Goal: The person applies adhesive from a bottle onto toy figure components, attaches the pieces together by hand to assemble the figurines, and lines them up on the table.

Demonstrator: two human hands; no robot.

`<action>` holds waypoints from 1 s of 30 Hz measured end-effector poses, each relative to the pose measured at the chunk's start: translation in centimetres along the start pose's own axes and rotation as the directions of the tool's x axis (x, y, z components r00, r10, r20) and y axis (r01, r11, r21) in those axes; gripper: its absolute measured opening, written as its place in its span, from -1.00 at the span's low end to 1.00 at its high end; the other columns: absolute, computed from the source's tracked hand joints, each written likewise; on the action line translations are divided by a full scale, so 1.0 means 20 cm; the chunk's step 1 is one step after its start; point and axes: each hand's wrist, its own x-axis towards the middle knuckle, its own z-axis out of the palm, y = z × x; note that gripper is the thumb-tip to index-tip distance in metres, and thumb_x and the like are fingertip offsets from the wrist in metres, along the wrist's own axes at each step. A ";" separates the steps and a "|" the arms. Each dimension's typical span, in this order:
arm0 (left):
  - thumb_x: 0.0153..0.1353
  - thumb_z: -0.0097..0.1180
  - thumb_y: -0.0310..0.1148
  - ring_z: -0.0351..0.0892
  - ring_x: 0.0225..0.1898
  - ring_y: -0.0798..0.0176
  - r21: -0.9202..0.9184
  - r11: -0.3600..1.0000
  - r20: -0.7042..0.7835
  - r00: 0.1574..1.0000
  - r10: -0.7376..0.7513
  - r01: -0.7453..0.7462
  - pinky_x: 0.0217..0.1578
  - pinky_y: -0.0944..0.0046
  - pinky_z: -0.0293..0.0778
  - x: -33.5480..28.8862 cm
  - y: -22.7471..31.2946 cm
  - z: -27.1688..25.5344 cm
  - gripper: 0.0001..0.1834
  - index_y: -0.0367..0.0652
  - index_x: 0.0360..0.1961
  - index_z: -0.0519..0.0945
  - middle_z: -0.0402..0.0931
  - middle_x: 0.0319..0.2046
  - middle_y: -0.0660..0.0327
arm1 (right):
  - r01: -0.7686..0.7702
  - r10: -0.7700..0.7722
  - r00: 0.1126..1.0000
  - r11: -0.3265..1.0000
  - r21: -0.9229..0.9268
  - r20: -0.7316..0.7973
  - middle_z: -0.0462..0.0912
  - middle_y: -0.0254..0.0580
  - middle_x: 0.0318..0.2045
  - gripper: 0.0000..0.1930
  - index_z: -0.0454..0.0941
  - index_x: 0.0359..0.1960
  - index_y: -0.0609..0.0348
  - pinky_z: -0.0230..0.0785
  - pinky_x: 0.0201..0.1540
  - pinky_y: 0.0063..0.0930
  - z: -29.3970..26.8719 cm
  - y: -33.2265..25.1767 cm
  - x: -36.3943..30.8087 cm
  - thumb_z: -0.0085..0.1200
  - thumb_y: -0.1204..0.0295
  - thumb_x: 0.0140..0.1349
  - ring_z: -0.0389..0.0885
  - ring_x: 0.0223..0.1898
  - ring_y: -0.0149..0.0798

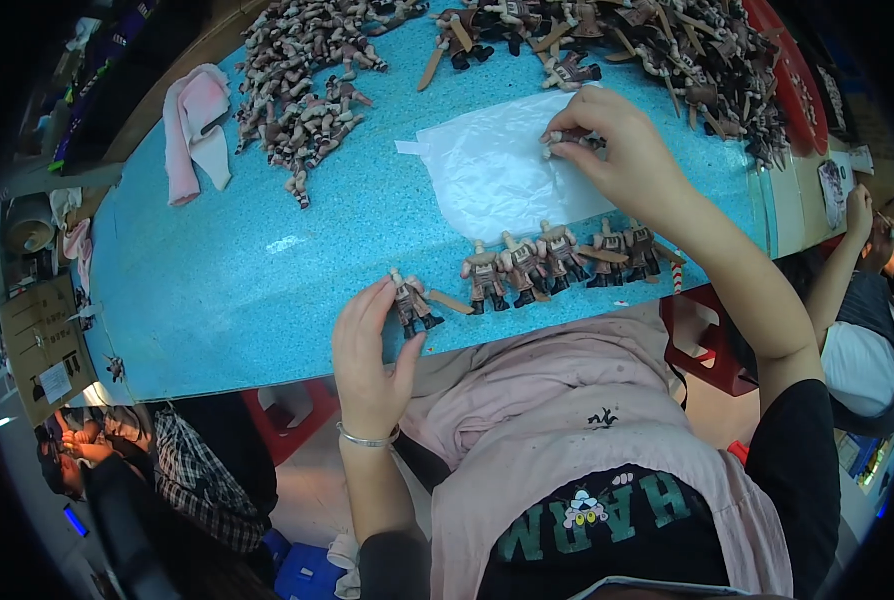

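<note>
At the table's near edge my left hand (pixel 369 345) is closed around a small toy figure (pixel 410 303) in brown and beige with dark boots. Its fingers touch one side and the thumb lies by the boots. A flat tan blade-like piece (pixel 450 301) sticks out to the figure's right. Over the white plastic sheet (pixel 487 165), my right hand (pixel 622 150) pinches a small pinkish-brown figure piece (pixel 577 138), partly hidden by the fingers. Between my hands lies a row of several similar toy figures (pixel 522 266), below the sheet.
A heap of pale figure parts (pixel 302 90) covers the far left of the blue table (pixel 217 300). Assembled-looking figures (pixel 702 60) pile up far right, beside a red tray (pixel 797 80). A pink-white cloth (pixel 195 130) lies left. Another person's hand (pixel 860 212) shows at right.
</note>
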 end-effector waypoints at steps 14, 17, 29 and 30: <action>-0.08 0.37 -0.53 0.51 0.01 0.03 -0.490 0.837 0.106 0.970 -0.219 0.243 0.07 0.16 0.42 -0.15 0.15 -0.06 -0.32 -0.32 0.14 0.42 0.46 0.04 -0.03 | -0.484 0.278 0.875 0.543 0.687 0.397 0.56 -0.36 -0.32 -0.79 0.54 -0.10 0.30 0.33 -0.28 -0.67 -0.11 -0.38 -0.23 -0.03 0.41 0.38 0.46 -0.32 -0.56; -0.05 0.38 -0.51 0.50 0.06 0.08 -0.499 0.827 0.192 0.964 -0.186 0.259 0.09 0.16 0.43 -0.15 0.17 -0.02 -0.26 -0.35 0.19 0.34 0.46 0.06 -0.03 | -0.537 0.260 0.843 0.377 0.755 0.470 0.55 -0.32 -0.24 -0.72 0.52 0.04 0.27 0.35 -0.21 -0.66 0.02 -0.49 -0.36 -0.12 0.40 0.43 0.45 -0.24 -0.55; -0.13 0.43 -0.48 0.53 -0.03 0.03 -0.460 0.860 0.200 0.969 -0.143 0.221 0.00 0.17 0.47 -0.13 0.19 -0.01 -0.24 -0.30 0.16 0.38 0.49 -0.01 0.01 | -0.144 -0.048 0.953 0.798 0.585 0.300 0.55 -0.07 -0.15 -0.70 0.59 -0.17 0.27 0.37 -0.03 -0.25 0.24 -0.58 -0.47 0.24 0.58 0.00 0.53 -0.10 -0.03; -0.13 0.42 -0.49 0.54 -0.03 0.02 -0.454 0.862 0.204 0.968 -0.145 0.224 0.00 0.16 0.47 -0.12 0.20 -0.01 -0.25 -0.30 0.15 0.39 0.49 -0.01 0.01 | -0.145 -0.049 0.952 0.798 0.585 0.302 0.55 -0.07 -0.15 -0.70 0.59 -0.17 0.27 0.37 -0.03 -0.25 0.24 -0.58 -0.47 0.24 0.58 0.00 0.53 -0.10 -0.03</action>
